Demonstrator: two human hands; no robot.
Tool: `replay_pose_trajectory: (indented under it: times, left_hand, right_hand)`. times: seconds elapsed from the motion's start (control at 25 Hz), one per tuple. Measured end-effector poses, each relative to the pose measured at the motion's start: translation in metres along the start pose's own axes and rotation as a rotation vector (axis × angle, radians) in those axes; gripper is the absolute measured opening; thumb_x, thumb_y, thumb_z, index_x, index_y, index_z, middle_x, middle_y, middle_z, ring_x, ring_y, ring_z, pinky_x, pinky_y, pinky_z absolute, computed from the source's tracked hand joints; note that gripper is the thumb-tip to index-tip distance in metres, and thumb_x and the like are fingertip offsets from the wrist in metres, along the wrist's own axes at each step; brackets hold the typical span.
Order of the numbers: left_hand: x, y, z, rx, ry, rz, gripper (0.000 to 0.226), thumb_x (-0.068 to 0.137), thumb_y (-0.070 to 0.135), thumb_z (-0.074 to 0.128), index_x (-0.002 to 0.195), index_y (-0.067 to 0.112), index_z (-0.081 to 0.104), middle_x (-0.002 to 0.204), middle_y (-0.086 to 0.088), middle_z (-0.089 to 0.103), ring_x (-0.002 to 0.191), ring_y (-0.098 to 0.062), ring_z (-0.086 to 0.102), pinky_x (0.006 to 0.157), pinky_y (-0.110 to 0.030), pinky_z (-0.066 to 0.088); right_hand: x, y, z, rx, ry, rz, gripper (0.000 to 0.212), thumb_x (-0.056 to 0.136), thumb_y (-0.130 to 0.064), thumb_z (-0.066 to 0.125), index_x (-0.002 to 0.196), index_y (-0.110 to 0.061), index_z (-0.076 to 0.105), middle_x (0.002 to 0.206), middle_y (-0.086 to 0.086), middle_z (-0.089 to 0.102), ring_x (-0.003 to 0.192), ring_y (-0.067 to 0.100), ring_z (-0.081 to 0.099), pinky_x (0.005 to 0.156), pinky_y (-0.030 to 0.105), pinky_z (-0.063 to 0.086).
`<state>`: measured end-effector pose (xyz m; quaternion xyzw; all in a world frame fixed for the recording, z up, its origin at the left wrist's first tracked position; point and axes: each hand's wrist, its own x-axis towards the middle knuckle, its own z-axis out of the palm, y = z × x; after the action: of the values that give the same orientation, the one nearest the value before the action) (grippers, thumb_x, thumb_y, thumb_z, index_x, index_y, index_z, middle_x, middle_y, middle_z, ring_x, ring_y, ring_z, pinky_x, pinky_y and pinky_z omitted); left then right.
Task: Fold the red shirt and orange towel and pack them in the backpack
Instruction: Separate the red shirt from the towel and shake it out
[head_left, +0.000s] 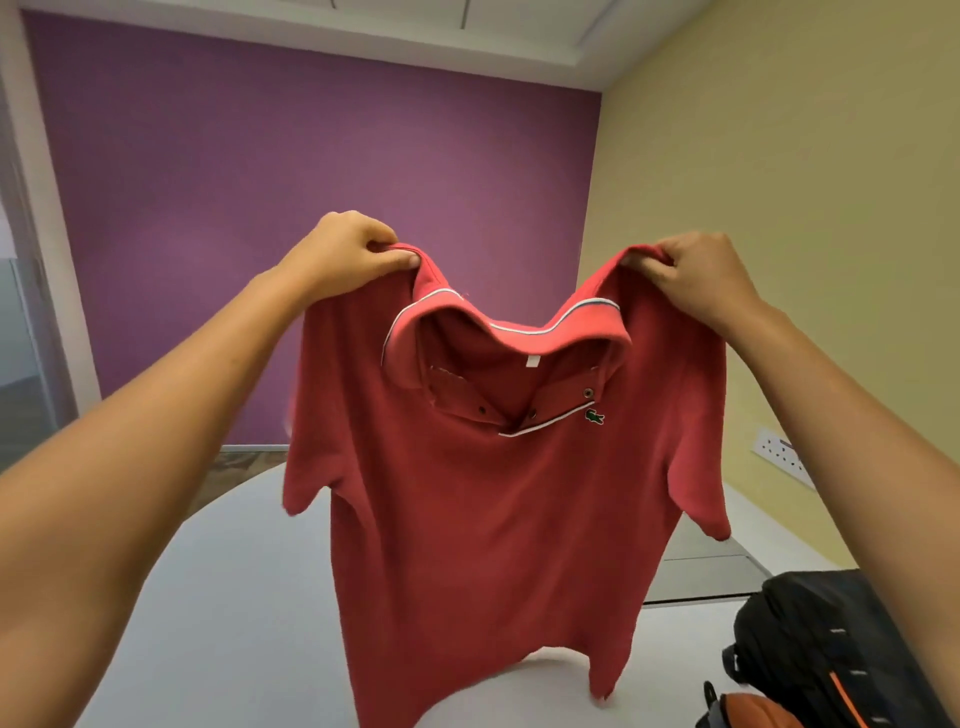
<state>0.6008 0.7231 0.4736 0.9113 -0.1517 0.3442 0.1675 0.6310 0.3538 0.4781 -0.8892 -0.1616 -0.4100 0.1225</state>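
— Purple wall (311, 182) behind, white table (234, 597) below; where's the red shirt (493, 519)?
— Held up over the table's middle, hem hanging; left hand (343, 254) and right hand (701, 275) each pinch a shoulder.
— And the backpack (831, 649)?
— At the table's near right corner; something orange (753, 712), perhaps the towel, beside it.

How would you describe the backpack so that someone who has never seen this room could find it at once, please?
Start at the white table below the red shirt, which the left hand and right hand hold up by its shoulders. Follow the table to its near right corner: the backpack lies there. It is the only black thing, with thin orange trim.
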Motion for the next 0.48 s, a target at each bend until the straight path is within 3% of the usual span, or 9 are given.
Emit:
replay_pose_trajectory:
  times: [0.12,0.2,0.32,0.48]
  left_hand:
    - [0.004,0.007,-0.019,-0.359,-0.266,-0.2,0.024,0.085,0.041,0.067,0.088,0.017,0.071,0.081,0.0,0.072,0.072,-0.014,0.066,0.068,-0.028,0.055]
    - [0.01,0.006,-0.027,-0.546,-0.362,-0.284,0.017,0.086,0.033,0.068,0.089,0.016,0.071,0.081,-0.002,0.073,0.069,-0.015,0.069,0.065,-0.03,0.058]
    - [0.02,-0.002,-0.013,-0.592,-0.387,-0.353,0.011,0.086,0.029,0.067,0.086,0.017,0.068,0.075,-0.002,0.071,0.063,-0.016,0.067,0.063,-0.032,0.058]
    - [0.036,-0.031,0.059,-0.486,-0.338,-0.517,0.01,0.086,0.026,0.068,0.084,0.016,0.068,0.082,-0.007,0.067,0.069,-0.021,0.062,0.073,-0.035,0.054]
  right_hand:
    - [0.007,-0.01,-0.013,0.131,-0.063,0.006,0.044,0.089,-0.044,0.06,0.084,-0.002,0.071,0.073,0.023,0.064,0.067,0.03,0.055,0.058,0.037,0.036]
    - [0.013,-0.013,-0.018,0.206,-0.078,0.019,0.043,0.087,-0.045,0.062,0.085,-0.003,0.071,0.072,0.023,0.062,0.065,0.021,0.048,0.055,0.034,0.033]
    - [0.021,-0.008,-0.004,0.285,-0.164,0.08,0.041,0.086,-0.045,0.063,0.085,-0.005,0.071,0.076,0.021,0.064,0.067,0.017,0.049,0.057,0.031,0.036]
    - [0.031,0.005,0.062,0.246,-0.386,0.154,0.044,0.089,-0.041,0.06,0.09,0.002,0.068,0.084,0.025,0.065,0.069,0.02,0.051,0.058,0.031,0.035]
